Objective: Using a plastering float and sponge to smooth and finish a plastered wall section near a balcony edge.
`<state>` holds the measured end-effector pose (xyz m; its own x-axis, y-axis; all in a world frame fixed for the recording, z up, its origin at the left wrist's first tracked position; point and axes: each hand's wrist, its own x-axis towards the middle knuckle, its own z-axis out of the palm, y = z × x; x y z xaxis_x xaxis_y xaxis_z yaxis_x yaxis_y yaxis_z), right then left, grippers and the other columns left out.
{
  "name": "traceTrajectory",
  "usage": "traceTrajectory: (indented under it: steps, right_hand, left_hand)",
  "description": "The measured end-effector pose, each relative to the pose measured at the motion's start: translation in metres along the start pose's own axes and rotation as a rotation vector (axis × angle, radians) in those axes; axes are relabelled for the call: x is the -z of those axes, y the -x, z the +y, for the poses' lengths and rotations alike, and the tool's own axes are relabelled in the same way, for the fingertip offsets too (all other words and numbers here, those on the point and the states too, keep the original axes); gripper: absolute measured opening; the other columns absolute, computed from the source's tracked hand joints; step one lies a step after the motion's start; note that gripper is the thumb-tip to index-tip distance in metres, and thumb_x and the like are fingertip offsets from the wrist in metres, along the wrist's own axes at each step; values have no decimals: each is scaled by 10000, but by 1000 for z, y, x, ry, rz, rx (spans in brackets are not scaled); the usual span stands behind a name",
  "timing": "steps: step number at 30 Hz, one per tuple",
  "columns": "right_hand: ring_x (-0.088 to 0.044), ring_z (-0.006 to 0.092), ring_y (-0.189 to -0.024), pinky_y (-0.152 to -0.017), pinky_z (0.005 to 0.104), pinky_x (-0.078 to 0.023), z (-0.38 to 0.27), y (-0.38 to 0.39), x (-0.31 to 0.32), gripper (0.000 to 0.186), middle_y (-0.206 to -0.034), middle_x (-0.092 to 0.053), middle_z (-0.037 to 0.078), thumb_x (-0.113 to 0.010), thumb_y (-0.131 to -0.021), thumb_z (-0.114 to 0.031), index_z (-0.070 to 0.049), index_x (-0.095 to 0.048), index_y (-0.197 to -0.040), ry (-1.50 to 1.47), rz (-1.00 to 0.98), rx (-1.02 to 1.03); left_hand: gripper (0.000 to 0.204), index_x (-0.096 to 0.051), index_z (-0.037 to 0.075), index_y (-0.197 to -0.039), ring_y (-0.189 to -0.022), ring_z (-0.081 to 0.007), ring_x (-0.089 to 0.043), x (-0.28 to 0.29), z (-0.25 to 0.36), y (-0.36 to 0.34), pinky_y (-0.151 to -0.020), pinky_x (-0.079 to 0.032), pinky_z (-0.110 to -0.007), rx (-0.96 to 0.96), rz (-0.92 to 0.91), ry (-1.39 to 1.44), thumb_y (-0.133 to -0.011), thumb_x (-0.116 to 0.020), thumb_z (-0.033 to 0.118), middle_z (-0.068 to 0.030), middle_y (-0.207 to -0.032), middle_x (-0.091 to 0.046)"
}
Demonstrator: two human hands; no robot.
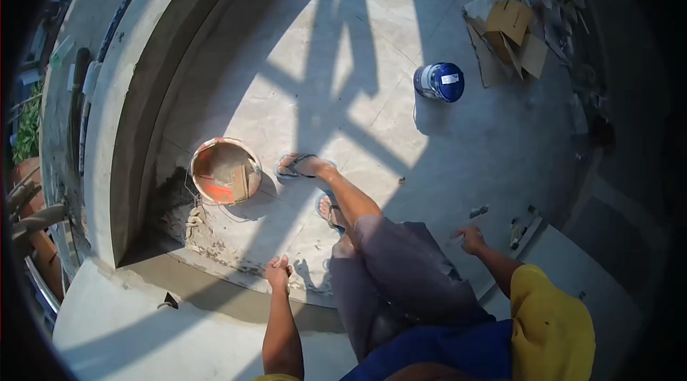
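My left hand [278,274] hangs low by the bottom wall edge, its fingers curled in and nothing showing out of them. On the other side, my right hand [470,239] is closed, and a small pale bit shows at its fingertips; I cannot make out what it is. An orange bucket [204,179] with a worn, plaster-smeared rim stands on the floor ahead of my left hand. Inside it lies a brown, flat-sided piece [240,183]. My feet in sandals [295,165] are on the tiles between the bucket and my right hand.
A blue-lidded tub [440,82] stands farther off on the tiled floor [386,45]. Torn cardboard boxes [509,20] and clutter lie at the far right. A thick pale ledge [154,66] runs along the left. Rubble and mortar crumbs [215,245] are scattered near the bucket.
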<state>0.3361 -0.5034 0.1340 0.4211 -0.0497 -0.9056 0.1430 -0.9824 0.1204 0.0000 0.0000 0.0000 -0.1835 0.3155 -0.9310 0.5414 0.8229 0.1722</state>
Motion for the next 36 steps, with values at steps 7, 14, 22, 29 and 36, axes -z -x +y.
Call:
traceTrajectory:
  steps: [7, 14, 22, 29, 36]
  right_hand:
    - [-668, 280, -1014, -902, 395, -535, 141, 131, -145, 319, -1080, -708, 130, -714, -767, -73, -132, -740, -1080, -364, -255, -188]
    - [-693, 289, -935, -875, 396, -548, 181, 205, -223, 255, -991, -728, 135, -763, -750, -190, -153, -771, -1002, -503, -97, -112]
    - [-678, 321, -971, -861, 388, -544, 240, 237, -176, 210, -1006, -708, 155, -702, -740, -90, -98, -753, -944, -810, 251, -411]
    - [-683, 297, -945, -850, 363, -548, 336, 244, -165, 226, -977, -708, 134, -719, -676, -43, -88, -732, -897, -1078, 354, -626]
    - [-701, 262, -799, -743, 374, -563, 363, 204, -200, 168, -784, -708, 96, -729, -646, -233, -101, -736, -749, -1020, 124, -635]
  left_hand:
    - [528, -625, -1, -1171, -741, -222, -645, 147, -131, 242, -607, -525, -389, 229, -47, -825, -745, -838, 228, -123, -896, -682]
    - [562, -532, 66, -1325, -979, -321, -651, 157, 16, 298, -712, -473, -584, 7, 76, -871, -849, -728, 291, -114, -1184, -629]
    - [375, -579, 119, -1232, -875, -179, -626, -114, 233, 400, -610, -434, -392, -814, -33, -556, -909, -642, 297, -33, -1025, -628]
    - [467, -557, 48, -1281, -954, -205, -647, -379, 146, 545, -692, -473, -360, -900, -374, -872, -897, -686, 281, -108, -1103, -673]
    - [558, -584, -12, -1274, -1061, -269, -646, -488, 11, 571, -905, -492, -359, -945, -698, -1305, -849, -743, 312, -216, -1156, -676]
